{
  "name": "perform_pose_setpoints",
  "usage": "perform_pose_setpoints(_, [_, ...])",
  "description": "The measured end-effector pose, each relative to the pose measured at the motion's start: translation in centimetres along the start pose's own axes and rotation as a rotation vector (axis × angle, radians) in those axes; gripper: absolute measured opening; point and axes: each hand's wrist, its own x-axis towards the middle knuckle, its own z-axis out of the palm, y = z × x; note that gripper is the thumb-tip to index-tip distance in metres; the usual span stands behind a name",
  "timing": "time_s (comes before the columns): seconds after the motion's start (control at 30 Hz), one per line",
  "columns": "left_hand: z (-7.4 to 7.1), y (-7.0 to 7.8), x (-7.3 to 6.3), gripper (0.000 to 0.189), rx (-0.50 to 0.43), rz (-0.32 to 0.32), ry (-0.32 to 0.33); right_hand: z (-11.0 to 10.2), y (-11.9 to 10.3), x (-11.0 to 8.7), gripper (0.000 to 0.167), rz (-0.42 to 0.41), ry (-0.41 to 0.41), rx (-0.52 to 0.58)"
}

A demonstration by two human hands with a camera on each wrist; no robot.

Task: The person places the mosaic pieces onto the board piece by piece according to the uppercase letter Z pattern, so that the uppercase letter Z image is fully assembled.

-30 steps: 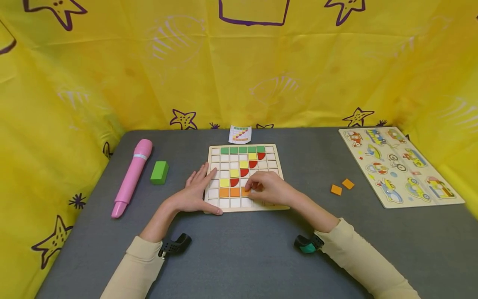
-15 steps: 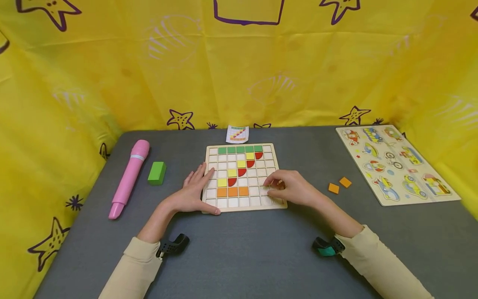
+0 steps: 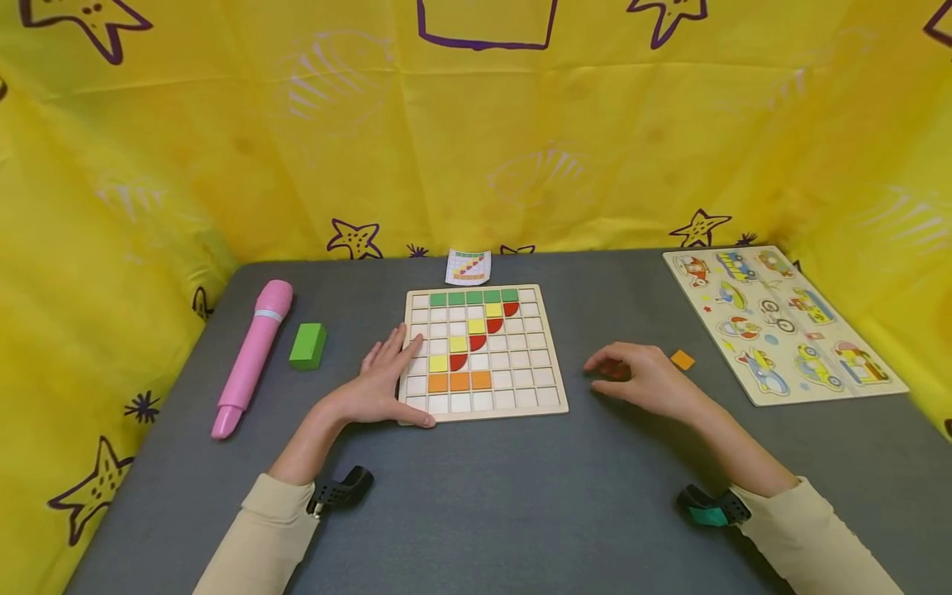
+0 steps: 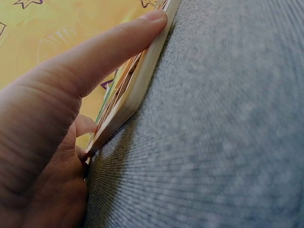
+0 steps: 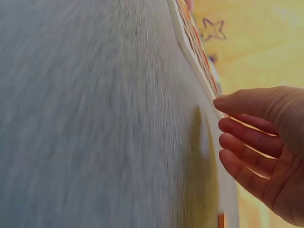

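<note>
My left hand (image 3: 374, 388) rests on the left side of a wooden grid board (image 3: 524, 400), thumb along its front corner and fingers spread at the left edge. In the left wrist view the thumb (image 4: 114, 45) lies across the rim. Set in the grid are a row of green squares (image 3: 473, 297), a diagonal of yellow squares (image 3: 457, 344) beside red quarter-circles (image 3: 478, 342), and three orange squares (image 3: 459, 381) low down. My right hand (image 3: 650, 382) hovers right of the board, fingers loosely bent with nothing between them. A loose orange square (image 3: 682, 359) lies just beyond it.
A small pattern card (image 3: 468, 267) lies behind the board. To the left are a green block (image 3: 308, 346) and a pink toy microphone (image 3: 253, 358). A wooden picture puzzle (image 3: 781, 330) lies at the right. Yellow cloth (image 3: 446, 149) surrounds the grey table (image 3: 476, 504).
My right hand has left the third orange square on the grid and moved right, off the board. It now covers one loose orange square in the head view. The left hand stays put.
</note>
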Motion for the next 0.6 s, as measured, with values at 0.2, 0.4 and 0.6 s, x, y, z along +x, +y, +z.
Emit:
perform_pose_setpoints(0.2, [0.1, -0.2, 0.0, 0.129, 0.012, 0.006, 0.004, -1.5, 1.6, -2.1, 0.021, 0.047, 0.050, -0.060])
perform_pose_setpoints(0.4, [0.1, -0.2, 0.0, 0.129, 0.003, 0.012, 0.007, -2.8, 2.8, -3.8, 0.020, 0.028, 0.115, -0.126])
perform_pose_setpoints(0.6, [0.0, -0.1, 0.1, 0.128, 0.001, 0.006, 0.000, -3.6, 3.8, -4.6, 0.021, -0.004, 0.141, -0.134])
